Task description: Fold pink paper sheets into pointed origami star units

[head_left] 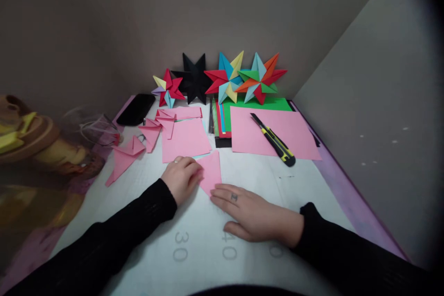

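Note:
A folded piece of pink paper (212,169) lies on the white mat between my hands, one point toward me. My left hand (182,178) is curled at its left corner, thumb and fingers closed on the edge. Stretched out flat, my right hand (248,210) rests its fingertips on the paper's lower right edge, with the thumb apart on the mat. Just beyond my left hand is a stack of pink squares (185,138). To its left sit several folded pink pieces, the nearest pink folded piece (126,156) lying left of my left hand.
A yellow and black utility knife (274,141) lies on a pink sheet (239,132) at the right. Coloured paper stars, among them a black star (194,78), lean on the wall. A phone (136,109) and a clear glass (99,127) are at the left.

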Motion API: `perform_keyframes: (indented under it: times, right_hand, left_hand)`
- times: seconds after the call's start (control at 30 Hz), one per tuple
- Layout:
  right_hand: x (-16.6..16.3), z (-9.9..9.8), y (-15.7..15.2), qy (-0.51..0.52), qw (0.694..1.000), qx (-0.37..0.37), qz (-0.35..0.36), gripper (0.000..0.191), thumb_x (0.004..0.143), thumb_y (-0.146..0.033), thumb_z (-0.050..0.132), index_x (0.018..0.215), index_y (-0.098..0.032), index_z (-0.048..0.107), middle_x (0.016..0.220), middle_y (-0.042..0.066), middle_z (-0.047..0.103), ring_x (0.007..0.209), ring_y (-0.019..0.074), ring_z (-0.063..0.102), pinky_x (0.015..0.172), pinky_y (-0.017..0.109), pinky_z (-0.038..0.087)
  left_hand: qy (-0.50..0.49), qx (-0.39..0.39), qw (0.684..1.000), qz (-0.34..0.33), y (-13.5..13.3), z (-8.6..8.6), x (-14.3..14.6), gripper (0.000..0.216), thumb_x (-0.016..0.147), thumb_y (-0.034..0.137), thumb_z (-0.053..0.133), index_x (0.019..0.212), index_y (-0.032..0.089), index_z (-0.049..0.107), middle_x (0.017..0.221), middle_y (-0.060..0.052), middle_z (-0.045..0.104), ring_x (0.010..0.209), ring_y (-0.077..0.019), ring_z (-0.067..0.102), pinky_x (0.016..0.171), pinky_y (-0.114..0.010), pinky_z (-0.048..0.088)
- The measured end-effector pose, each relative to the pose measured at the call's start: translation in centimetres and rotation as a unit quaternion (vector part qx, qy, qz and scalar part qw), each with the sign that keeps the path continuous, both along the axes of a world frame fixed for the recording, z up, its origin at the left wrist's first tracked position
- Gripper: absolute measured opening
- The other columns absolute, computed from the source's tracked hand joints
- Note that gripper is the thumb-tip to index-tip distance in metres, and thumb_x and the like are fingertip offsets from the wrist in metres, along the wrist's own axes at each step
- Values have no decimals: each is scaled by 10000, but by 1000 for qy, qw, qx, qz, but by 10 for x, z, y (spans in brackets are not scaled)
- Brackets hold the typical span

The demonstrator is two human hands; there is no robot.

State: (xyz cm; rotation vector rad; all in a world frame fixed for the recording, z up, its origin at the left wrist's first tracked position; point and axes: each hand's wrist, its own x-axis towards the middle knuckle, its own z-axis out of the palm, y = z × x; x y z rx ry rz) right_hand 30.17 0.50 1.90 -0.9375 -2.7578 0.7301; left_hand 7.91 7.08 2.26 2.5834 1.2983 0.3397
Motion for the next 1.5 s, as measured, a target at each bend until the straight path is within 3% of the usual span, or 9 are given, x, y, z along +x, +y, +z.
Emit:
perform_keyframes:
  times: [0.27,0.63,0.73,0.8,0.87,0.97,1.1,1.3,1.5]
  right_hand:
    - [-2,-7,2,-46,999,-6,-9,733,829,-446,508,1405,-81,237,1482,170,178,1377,270,61,1112,449,143]
    - [-3,-6,5,-36,999,6,-14,800,787,-482,563,1404,-93,234,1471,150,228,1365,267,112,1105,434,165]
    - [-4,-8,5,-42,999,9,-14,833,777,-535,557,1411,-110,222,1474,144,222,1364,276,106,1105,443,146]
    - [-4,-11,4,-52,999,9,-9,869,775,-589,523,1423,-117,187,1478,153,204,1364,293,105,1103,462,125]
    - [-3,-13,4,-64,998,3,-3,900,775,-642,471,1427,-102,167,1472,183,203,1359,312,123,1099,482,109]
    - [-3,-16,3,-75,997,-6,6,907,779,-669,425,1415,-63,200,1448,223,236,1360,322,120,1096,500,98]
    - [-4,-15,3,-77,997,-4,4,937,758,-623,516,1432,-94,137,1479,192,168,1371,309,65,1092,507,109]
    - [-3,-15,3,-84,996,-12,-2,953,739,-598,567,1441,-147,105,1501,150,99,1375,297,48,1100,489,89]
    - [-4,-13,4,-66,998,0,-10,908,751,-652,501,1436,-172,150,1494,135,157,1370,300,68,1094,502,98]
  left_hand:
    - [37,-63,996,59,20,2,1,189,828,352,488,838,200,600,857,-42,621,870,-244,501,703,-363,353]
    - [50,-82,993,62,28,1,5,189,810,340,498,744,195,597,816,-39,613,855,-242,502,687,-359,337]
    - [34,-36,997,67,24,2,5,198,827,342,493,784,191,615,863,-53,627,885,-249,509,734,-393,343]
    - [4,18,999,29,12,1,4,215,862,316,444,926,209,621,1006,-63,635,1011,-263,495,821,-433,330]
    - [-21,35,995,-86,-8,-2,1,335,892,318,389,1187,221,514,1249,-60,552,1222,-243,382,944,-429,285]
    - [38,-16,975,-220,-38,-12,-7,804,816,622,390,1393,86,228,1446,-145,303,1348,-237,206,1065,-377,203]
    - [140,-33,977,-160,-47,-21,-23,840,794,672,370,1393,92,260,1464,-149,251,1364,-272,153,1082,-411,171]
    - [164,5,985,-62,-23,-17,-36,739,843,608,345,1357,76,352,1427,-160,330,1323,-290,274,1051,-454,239]
    - [188,20,981,-48,-19,-16,-36,716,819,632,383,1376,183,345,1427,-160,335,1311,-322,287,1033,-484,236]
